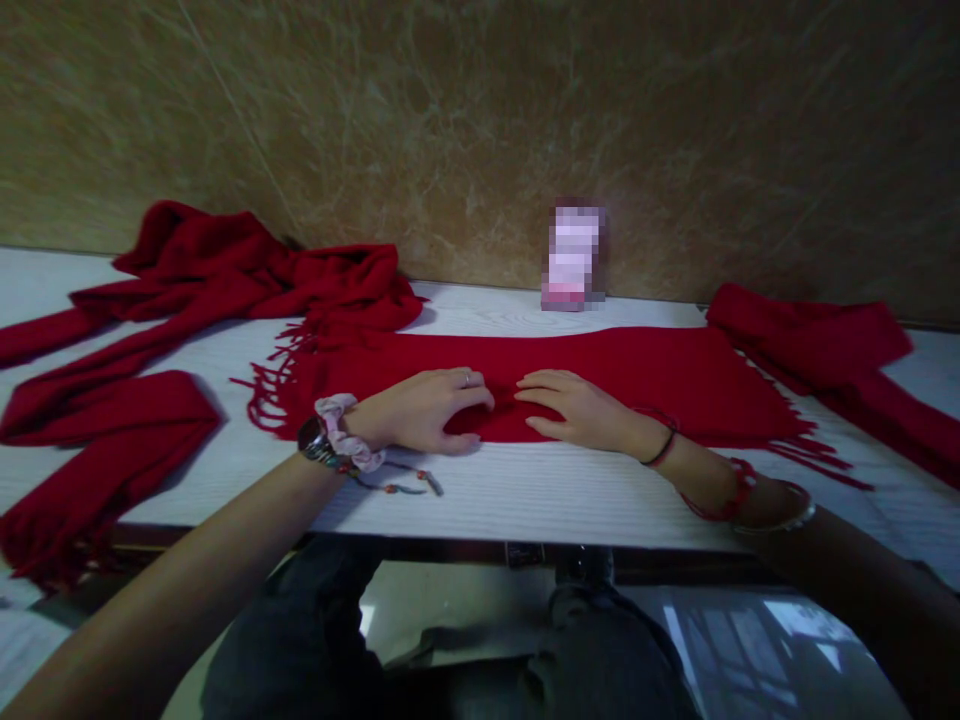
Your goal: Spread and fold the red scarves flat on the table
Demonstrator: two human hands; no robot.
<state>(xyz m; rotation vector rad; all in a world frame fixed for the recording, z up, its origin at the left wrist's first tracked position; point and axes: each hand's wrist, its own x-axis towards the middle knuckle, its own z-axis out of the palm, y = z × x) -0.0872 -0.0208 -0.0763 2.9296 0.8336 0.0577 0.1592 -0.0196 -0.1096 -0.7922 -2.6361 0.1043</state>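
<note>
A red scarf [637, 375] with fringed ends lies flat and lengthwise across the white table in front of me. My left hand [431, 408] rests on its near middle part, fingers curved and apart, the thumb toward the near edge. Facing it from the right, my right hand [571, 408] touches the same scarf with fingers spread. A narrow stretch of red cloth shows between the two hands, and neither hand grips it. The scarf's left fringe lies beside a heap of red cloth.
Crumpled red scarves [225, 265] are heaped at the back left, with a fringed end [112, 440] near the front edge. Another folded red scarf [817, 335] lies at the right. A blurred-out phone-like object [574, 255] leans against the marble wall [420, 120]. The white table [480, 495] ends before my legs.
</note>
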